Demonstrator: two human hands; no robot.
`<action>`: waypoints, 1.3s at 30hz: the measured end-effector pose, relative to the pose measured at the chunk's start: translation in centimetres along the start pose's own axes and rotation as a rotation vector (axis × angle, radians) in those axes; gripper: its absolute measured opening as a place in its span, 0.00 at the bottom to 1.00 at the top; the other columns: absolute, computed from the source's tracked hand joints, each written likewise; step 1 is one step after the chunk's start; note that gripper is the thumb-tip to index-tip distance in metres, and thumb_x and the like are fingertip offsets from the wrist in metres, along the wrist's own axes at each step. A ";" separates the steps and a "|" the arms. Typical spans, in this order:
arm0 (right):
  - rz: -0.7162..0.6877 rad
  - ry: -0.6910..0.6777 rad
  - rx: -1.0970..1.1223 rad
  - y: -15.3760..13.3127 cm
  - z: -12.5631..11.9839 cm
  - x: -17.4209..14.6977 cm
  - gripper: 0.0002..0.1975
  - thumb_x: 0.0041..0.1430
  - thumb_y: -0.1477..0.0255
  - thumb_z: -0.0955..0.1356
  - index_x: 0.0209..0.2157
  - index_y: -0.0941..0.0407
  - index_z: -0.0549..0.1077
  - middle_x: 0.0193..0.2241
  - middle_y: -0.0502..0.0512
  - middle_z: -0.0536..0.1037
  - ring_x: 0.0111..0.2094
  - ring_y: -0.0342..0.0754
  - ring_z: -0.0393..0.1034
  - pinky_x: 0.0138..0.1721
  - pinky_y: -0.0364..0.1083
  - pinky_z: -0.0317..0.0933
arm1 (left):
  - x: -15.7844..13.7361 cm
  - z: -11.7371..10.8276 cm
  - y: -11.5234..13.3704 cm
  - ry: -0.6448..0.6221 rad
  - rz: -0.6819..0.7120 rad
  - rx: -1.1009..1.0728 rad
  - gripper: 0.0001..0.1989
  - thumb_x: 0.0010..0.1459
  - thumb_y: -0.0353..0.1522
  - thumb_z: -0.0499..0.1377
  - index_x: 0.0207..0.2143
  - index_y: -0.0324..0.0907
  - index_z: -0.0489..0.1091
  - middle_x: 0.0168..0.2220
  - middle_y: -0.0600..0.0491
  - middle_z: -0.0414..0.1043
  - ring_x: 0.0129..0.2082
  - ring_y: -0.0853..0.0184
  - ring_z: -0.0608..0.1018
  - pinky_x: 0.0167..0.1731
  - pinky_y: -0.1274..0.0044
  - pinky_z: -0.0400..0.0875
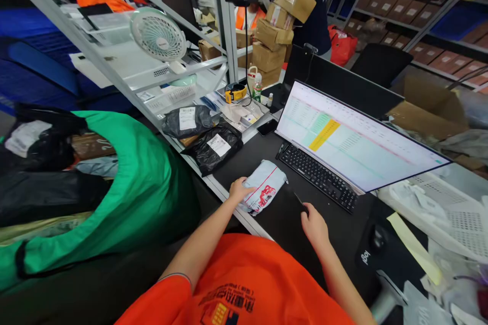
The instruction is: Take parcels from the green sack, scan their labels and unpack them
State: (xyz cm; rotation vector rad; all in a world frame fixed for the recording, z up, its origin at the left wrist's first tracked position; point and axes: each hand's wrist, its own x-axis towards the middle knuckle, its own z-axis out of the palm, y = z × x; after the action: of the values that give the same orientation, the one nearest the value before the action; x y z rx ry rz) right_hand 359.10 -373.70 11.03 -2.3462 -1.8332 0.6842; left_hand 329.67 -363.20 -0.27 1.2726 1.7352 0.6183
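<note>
A white plastic mailer parcel (pixel 266 183) with red print and a red line lies on the black desktop near the front edge. My left hand (pixel 240 190) grips its left side, thumb on top and the other fingers partly hidden. To the right of the parcel, my right hand (pixel 314 223) is closed around a slim dark knife (pixel 301 203), its thin blade pointing up and left toward the parcel without touching it. Two black plastic parcels with white labels, one nearer (pixel 217 148) and one farther (pixel 187 119), lie at the desk's left.
A keyboard (pixel 318 175) and a monitor (pixel 354 137) stand behind the parcel. On the right are a mouse (pixel 378 237) and a white basket (pixel 446 213). A green sack (pixel 152 188) of parcels is at the left. Farther back, a person stands beside stacked cartons (pixel 269 56).
</note>
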 end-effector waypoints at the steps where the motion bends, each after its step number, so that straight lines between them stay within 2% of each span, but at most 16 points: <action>1: -0.076 0.018 -0.028 -1.2 -0.2 0.5 0.20 0.67 0.70 0.58 0.56 0.55 0.70 0.51 0.58 0.78 0.48 0.51 0.75 0.45 0.46 0.65 | 0.5 -0.4 -0.3 -0.030 0.024 -0.068 0.34 0.43 0.44 0.71 0.51 0.37 0.75 0.52 0.39 0.75 0.54 0.47 0.74 0.55 0.64 0.66; 3: -0.231 0.039 -0.127 -3.2 -0.7 1.5 0.20 0.70 0.68 0.58 0.58 0.53 0.70 0.50 0.57 0.78 0.45 0.50 0.76 0.43 0.45 0.65 | 1.2 -1.3 -0.5 -0.107 0.076 -0.146 0.29 0.45 0.44 0.69 0.47 0.36 0.78 0.49 0.42 0.78 0.51 0.51 0.77 0.53 0.67 0.69; 5: -0.361 0.030 -0.283 -4.9 -1.3 2.2 0.20 0.71 0.69 0.57 0.60 0.51 0.68 0.46 0.57 0.79 0.41 0.48 0.76 0.39 0.44 0.65 | 1.6 -2.3 -0.4 -0.220 0.126 -0.220 0.28 0.46 0.46 0.69 0.44 0.36 0.80 0.45 0.44 0.80 0.48 0.53 0.79 0.49 0.68 0.72; 8: -0.544 0.002 -0.503 -6.3 -2.5 2.7 0.20 0.70 0.71 0.60 0.61 0.51 0.68 0.40 0.58 0.79 0.38 0.48 0.74 0.37 0.44 0.63 | 1.9 -3.6 0.1 -0.429 0.174 -0.293 0.30 0.44 0.50 0.69 0.43 0.35 0.81 0.42 0.44 0.81 0.43 0.54 0.81 0.44 0.68 0.75; 11: -0.747 -0.043 -0.570 -6.4 -3.1 2.0 0.21 0.68 0.74 0.63 0.60 0.51 0.69 0.40 0.59 0.78 0.40 0.48 0.72 0.40 0.45 0.61 | 2.6 -4.5 0.3 -0.621 0.178 -0.295 0.34 0.43 0.53 0.69 0.41 0.33 0.81 0.40 0.41 0.81 0.37 0.55 0.82 0.40 0.68 0.76; 14: -0.853 -0.093 -0.550 -6.2 -2.3 0.4 0.22 0.68 0.75 0.61 0.62 0.52 0.68 0.43 0.59 0.77 0.39 0.47 0.71 0.38 0.46 0.61 | 4.2 -4.0 0.6 -0.738 0.186 -0.235 0.33 0.42 0.54 0.68 0.37 0.32 0.82 0.35 0.40 0.81 0.33 0.57 0.81 0.35 0.69 0.75; 16: -0.849 -0.114 -0.530 -6.7 -1.2 -0.7 0.24 0.69 0.75 0.59 0.64 0.53 0.66 0.43 0.58 0.77 0.37 0.47 0.71 0.36 0.45 0.61 | 5.8 -3.0 1.1 -0.742 0.224 -0.181 0.31 0.44 0.53 0.68 0.37 0.33 0.82 0.36 0.41 0.82 0.33 0.58 0.81 0.36 0.70 0.74; 20: -0.736 -0.138 -0.525 -8.4 1.1 -1.4 0.25 0.67 0.77 0.58 0.63 0.54 0.66 0.42 0.60 0.77 0.37 0.48 0.71 0.35 0.45 0.62 | 8.5 -1.1 2.6 -0.692 0.359 -0.038 0.24 0.49 0.49 0.67 0.37 0.37 0.82 0.37 0.46 0.82 0.39 0.59 0.79 0.42 0.72 0.71; 22: -0.638 -0.146 -0.537 -8.8 1.5 -1.0 0.23 0.67 0.77 0.59 0.60 0.56 0.69 0.41 0.62 0.77 0.37 0.49 0.72 0.36 0.46 0.63 | 9.2 -0.6 2.9 -0.692 0.418 0.046 0.21 0.49 0.48 0.67 0.35 0.39 0.82 0.36 0.47 0.81 0.39 0.60 0.79 0.43 0.74 0.70; 24: -0.547 -0.143 -0.542 -8.0 1.0 -0.2 0.22 0.67 0.78 0.59 0.58 0.57 0.71 0.41 0.64 0.77 0.38 0.51 0.72 0.37 0.47 0.63 | 9.3 -0.3 2.8 -0.691 0.461 0.124 0.21 0.47 0.46 0.69 0.37 0.39 0.82 0.37 0.48 0.81 0.40 0.60 0.79 0.45 0.74 0.70; 26: -0.446 -0.121 -0.562 -5.8 -0.2 0.4 0.22 0.66 0.79 0.59 0.59 0.57 0.71 0.41 0.65 0.77 0.40 0.53 0.72 0.38 0.48 0.63 | 9.0 -0.3 2.4 -0.677 0.487 0.187 0.22 0.48 0.44 0.69 0.41 0.39 0.82 0.40 0.47 0.80 0.42 0.58 0.79 0.46 0.73 0.70; 29: -0.181 -0.040 -0.615 -0.6 -2.2 0.7 0.24 0.66 0.80 0.58 0.60 0.58 0.70 0.42 0.66 0.76 0.42 0.55 0.72 0.38 0.49 0.63 | 8.2 -0.6 1.8 -0.643 0.508 0.252 0.21 0.55 0.43 0.64 0.46 0.39 0.80 0.44 0.46 0.79 0.46 0.57 0.79 0.49 0.73 0.70; 32: 0.066 0.047 -0.528 4.7 -2.8 0.0 0.22 0.70 0.74 0.57 0.61 0.54 0.69 0.42 0.62 0.77 0.40 0.53 0.73 0.36 0.47 0.63 | 6.8 -0.9 1.8 -0.574 0.529 0.290 0.22 0.59 0.42 0.62 0.51 0.40 0.78 0.50 0.44 0.77 0.53 0.56 0.75 0.57 0.69 0.65; 35: 0.248 0.114 -0.324 8.2 -0.8 -1.1 0.22 0.72 0.67 0.57 0.62 0.51 0.68 0.47 0.58 0.77 0.42 0.51 0.74 0.39 0.46 0.64 | 5.1 -1.1 2.3 -0.480 0.569 0.347 0.32 0.51 0.43 0.68 0.57 0.41 0.73 0.61 0.42 0.67 0.62 0.51 0.66 0.65 0.63 0.56; 37: 0.357 0.121 -0.246 9.1 1.3 -1.7 0.23 0.71 0.69 0.57 0.63 0.55 0.67 0.50 0.62 0.76 0.47 0.52 0.74 0.44 0.47 0.65 | 4.0 -0.8 2.6 -0.469 0.605 0.388 0.38 0.48 0.42 0.71 0.61 0.43 0.69 0.64 0.44 0.64 0.63 0.51 0.65 0.65 0.64 0.55; 39: 0.401 0.159 -0.242 8.8 3.4 -1.9 0.24 0.68 0.73 0.59 0.63 0.63 0.66 0.55 0.69 0.73 0.53 0.56 0.70 0.51 0.51 0.64 | 3.2 -0.3 2.7 -0.471 0.616 0.390 0.35 0.51 0.40 0.70 0.61 0.44 0.69 0.61 0.46 0.68 0.61 0.55 0.68 0.64 0.66 0.59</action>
State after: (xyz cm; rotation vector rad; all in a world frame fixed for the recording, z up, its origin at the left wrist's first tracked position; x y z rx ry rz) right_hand 365.33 -378.65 5.62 -2.8693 -1.4651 0.3027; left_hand 330.45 -359.19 0.88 2.0678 1.0897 0.2734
